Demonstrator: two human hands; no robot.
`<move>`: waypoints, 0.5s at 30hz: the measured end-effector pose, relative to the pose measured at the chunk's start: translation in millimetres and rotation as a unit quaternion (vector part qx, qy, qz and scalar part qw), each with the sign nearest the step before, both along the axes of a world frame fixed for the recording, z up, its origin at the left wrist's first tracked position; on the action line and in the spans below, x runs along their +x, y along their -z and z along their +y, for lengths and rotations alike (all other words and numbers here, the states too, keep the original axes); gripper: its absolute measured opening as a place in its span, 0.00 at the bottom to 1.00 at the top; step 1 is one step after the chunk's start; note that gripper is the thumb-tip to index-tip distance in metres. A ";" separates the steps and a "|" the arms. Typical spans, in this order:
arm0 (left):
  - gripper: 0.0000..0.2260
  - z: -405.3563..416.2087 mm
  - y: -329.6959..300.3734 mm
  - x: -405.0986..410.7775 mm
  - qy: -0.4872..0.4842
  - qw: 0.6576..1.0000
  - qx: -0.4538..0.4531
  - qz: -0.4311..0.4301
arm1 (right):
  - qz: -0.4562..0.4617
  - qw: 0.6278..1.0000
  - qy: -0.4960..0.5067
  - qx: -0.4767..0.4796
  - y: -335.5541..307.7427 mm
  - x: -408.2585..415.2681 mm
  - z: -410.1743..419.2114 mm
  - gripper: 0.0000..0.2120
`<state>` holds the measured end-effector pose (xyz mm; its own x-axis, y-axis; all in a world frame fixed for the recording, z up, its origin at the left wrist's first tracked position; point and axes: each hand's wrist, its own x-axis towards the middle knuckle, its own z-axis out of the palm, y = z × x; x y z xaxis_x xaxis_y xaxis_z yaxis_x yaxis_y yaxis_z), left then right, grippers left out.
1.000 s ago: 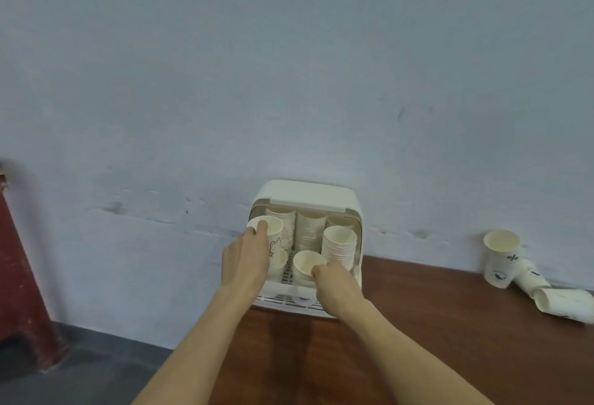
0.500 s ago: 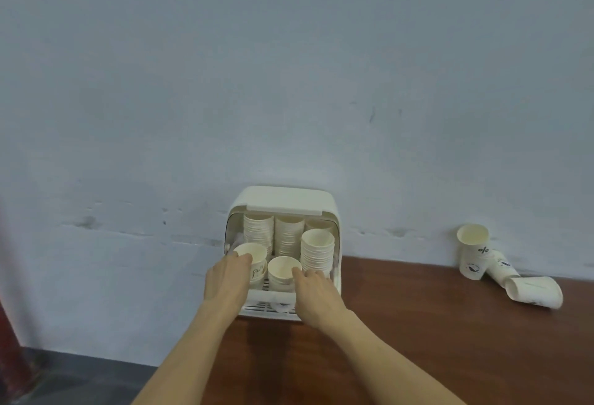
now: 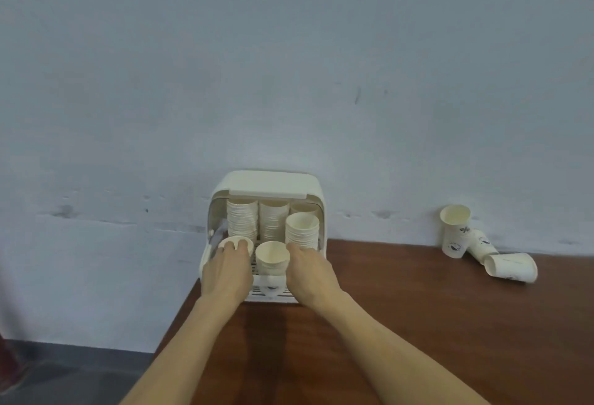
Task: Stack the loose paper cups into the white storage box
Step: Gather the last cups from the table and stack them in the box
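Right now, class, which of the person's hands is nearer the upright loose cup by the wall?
The right hand. It is at the box front, on the side toward the upright cup. The left hand is at the box's far side, farther away.

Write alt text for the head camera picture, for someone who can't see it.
Two bare hands reach into an open white box of stacked paper cups at a wooden table's far edge: the left hand grips a cup by its rim, the right hand touches a middle stack. Three loose cups sit far right against a pale wall, one upright, two tipped over.
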<state>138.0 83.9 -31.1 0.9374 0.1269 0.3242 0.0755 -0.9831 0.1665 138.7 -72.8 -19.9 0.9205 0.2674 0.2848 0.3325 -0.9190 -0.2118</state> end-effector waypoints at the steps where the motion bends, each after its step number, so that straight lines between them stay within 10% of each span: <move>1: 0.14 -11.3 -1.7 -0.1 0.015 1.000 -0.004 -0.015 | -0.006 1.000 0.008 0.012 -0.5 -1.1 -11.5 0.18; 15: 0.13 -298.2 0.5 57.6 0.281 0.954 -0.096 -0.031 | 0.046 0.941 0.316 0.111 19.3 12.0 -313.9 0.20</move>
<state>195.6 -214.3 -31.5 0.8552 -0.3267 0.4023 -0.4698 -0.8165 0.3355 150.7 -386.7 -39.2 0.8990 -0.3993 0.1798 -0.2958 -0.8565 -0.4229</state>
